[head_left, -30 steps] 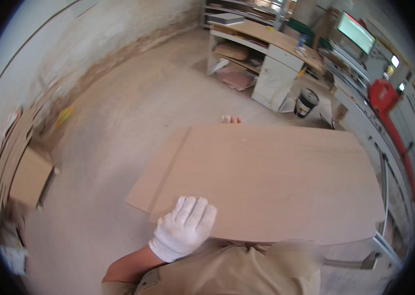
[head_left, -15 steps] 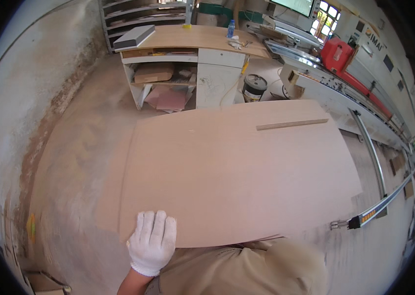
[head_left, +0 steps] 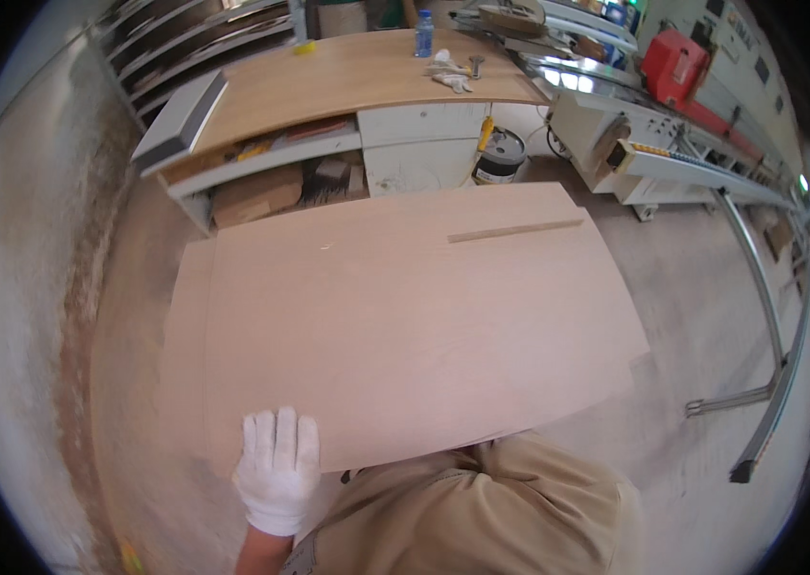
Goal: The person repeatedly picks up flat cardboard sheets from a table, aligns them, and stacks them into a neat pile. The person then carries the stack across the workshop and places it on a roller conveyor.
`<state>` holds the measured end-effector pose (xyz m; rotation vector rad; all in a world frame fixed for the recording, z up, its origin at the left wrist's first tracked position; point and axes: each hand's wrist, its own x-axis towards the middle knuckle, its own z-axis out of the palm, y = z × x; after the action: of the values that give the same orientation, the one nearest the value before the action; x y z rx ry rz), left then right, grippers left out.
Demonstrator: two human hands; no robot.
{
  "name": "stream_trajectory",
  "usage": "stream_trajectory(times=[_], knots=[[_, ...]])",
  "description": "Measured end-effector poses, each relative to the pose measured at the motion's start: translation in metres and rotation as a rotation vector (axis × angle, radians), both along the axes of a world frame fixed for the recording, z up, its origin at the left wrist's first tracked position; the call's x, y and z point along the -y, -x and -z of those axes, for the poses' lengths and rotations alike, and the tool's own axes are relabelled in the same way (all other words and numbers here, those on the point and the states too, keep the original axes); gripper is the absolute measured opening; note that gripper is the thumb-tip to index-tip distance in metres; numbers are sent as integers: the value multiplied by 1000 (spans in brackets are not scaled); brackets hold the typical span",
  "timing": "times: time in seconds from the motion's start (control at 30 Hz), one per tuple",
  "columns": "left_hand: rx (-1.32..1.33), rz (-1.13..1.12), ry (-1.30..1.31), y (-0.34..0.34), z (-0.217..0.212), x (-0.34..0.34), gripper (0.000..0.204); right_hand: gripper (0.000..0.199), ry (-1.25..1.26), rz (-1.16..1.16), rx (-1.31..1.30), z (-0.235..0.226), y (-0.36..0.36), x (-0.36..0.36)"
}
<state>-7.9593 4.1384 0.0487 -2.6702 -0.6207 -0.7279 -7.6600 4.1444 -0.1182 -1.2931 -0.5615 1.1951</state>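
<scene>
A large pale wood panel [head_left: 405, 326] is carried flat at chest height above the workshop floor [head_left: 702, 316], its far edge toward a curved wooden table [head_left: 347, 81]. The gloved left hand [head_left: 278, 470] grips its near left edge, fingers flat on top. The right hand is hidden.

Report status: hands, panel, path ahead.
Left hand gloved, gripping near edge of the wooden panel. Right hand out of view. Workbench directly ahead.
</scene>
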Motion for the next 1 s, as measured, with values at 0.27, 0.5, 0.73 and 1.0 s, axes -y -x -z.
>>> stream_trajectory(times=[0.27,0.5,0.73,1.0], knots=[[36,-31,50,-81,16,-206,39,43,76,-58,41,4,-67,-190],[-21,-103,87,-140,17,-348,37,43,94,-42,66,21,-126,-320],[-129,-54,136,-170,16,-453,34,43,161,-20,49,47,-167,-391],[-150,-70,187,-178,45,-509,57,43,196,-77,58,60,-197,-420]])
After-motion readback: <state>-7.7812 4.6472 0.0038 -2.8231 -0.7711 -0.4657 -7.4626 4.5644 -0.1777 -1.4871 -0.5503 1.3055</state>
